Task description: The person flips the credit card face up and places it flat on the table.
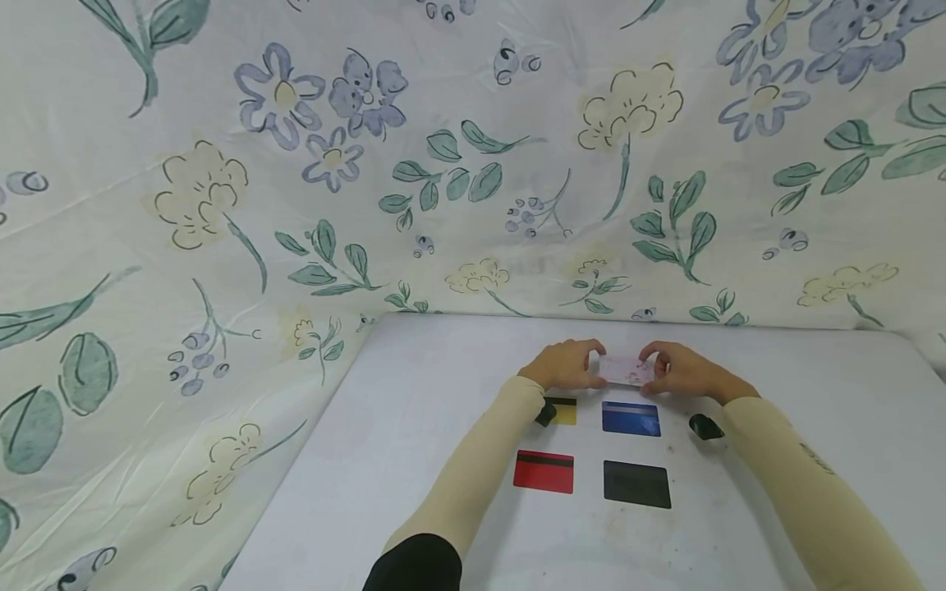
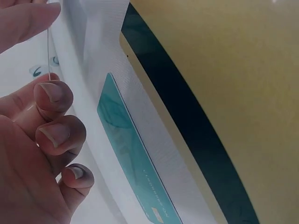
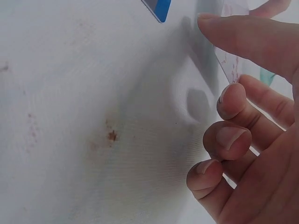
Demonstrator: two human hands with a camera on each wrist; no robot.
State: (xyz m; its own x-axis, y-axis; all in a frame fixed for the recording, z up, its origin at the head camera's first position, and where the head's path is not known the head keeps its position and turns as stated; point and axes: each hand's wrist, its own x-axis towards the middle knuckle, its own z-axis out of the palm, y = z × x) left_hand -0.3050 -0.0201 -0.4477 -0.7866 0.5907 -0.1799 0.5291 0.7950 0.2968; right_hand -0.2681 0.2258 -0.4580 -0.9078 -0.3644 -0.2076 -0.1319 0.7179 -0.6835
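Between both hands, near the far side of the table, is a pale pink card [image 1: 624, 370] with a printed pattern. My left hand [image 1: 565, 364] grips its left end and my right hand [image 1: 683, 369] its right end. The left wrist view catches only the card's thin edge, by the left thumb and fingers [image 2: 55, 93]. Over in the right wrist view, the right thumb [image 3: 247, 42] crosses in front of the card. A teal card [image 2: 128, 154] lies close by the left hand, beyond a yellow card [image 2: 219, 70] with a dark stripe.
Nearer on the white table [image 1: 355, 460] lie a blue card [image 1: 631, 419], a red card [image 1: 543, 474] with a dark stripe and a dark grey card [image 1: 637, 484]. Small dark pieces sit at both wrists. A floral cloth [image 1: 443, 238] hangs behind and to the left.
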